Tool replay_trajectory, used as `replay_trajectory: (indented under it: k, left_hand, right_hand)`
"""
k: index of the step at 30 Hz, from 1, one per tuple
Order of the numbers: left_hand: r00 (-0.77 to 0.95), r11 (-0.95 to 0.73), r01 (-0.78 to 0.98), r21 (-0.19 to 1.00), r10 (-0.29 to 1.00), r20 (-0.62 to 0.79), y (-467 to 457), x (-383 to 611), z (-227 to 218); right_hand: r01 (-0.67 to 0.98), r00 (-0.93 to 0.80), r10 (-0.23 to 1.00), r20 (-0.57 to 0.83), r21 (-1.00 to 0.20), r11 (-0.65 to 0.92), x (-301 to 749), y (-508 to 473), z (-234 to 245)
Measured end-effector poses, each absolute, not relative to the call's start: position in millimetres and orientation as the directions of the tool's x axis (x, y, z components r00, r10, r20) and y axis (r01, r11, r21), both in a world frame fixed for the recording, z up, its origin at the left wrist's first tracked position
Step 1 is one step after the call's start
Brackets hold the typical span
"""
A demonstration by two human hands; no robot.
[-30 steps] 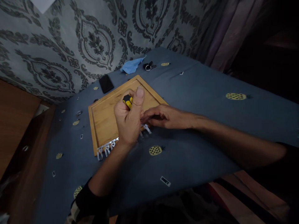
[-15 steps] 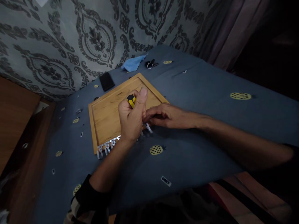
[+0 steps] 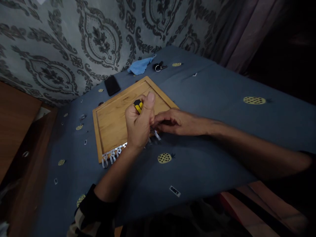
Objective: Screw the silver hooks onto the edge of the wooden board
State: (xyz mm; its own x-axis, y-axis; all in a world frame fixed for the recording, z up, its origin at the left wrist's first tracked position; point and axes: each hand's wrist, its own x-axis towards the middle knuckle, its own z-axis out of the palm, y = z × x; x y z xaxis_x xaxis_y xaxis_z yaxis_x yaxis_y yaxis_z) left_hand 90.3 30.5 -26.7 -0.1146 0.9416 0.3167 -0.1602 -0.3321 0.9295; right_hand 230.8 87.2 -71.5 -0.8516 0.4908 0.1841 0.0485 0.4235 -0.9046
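My left hand (image 3: 139,123) is wrapped round the yellow and black handle of what looks like a screwdriver (image 3: 138,105), held over the near edge of a framed wooden board (image 3: 111,125). The tool's tip is hidden behind my fingers. Along that edge runs a metal strip with several hooks (image 3: 113,153), partly covered by my left wrist. My right hand (image 3: 172,121) meets the left at the board's right part, its fingers closed together by a hook (image 3: 157,135). What they pinch, if anything, is out of sight.
The board lies on a blue cloth (image 3: 209,154) printed with pineapples. Beyond it are a black phone (image 3: 112,85), a blue rag (image 3: 140,65) and keys on a ring (image 3: 158,66). A small shiny ring-like item (image 3: 83,117) rests to the left. A patterned wall covering (image 3: 101,39) rises behind.
Both hands keep their grip and place at the board's near edge. The whole view has shifted very slightly; nothing else has visibly moved.
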Motion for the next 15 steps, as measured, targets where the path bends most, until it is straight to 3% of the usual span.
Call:
replay_trajectory:
  k: [15]
  left_hand:
    - [0.09,-0.297,-0.147,0.943,0.946,0.312,37.0,85.6,-25.0]
  right_hand:
    - [0.054,-0.869,0.458,0.185,-0.886,0.461,231.3,85.0,-66.4]
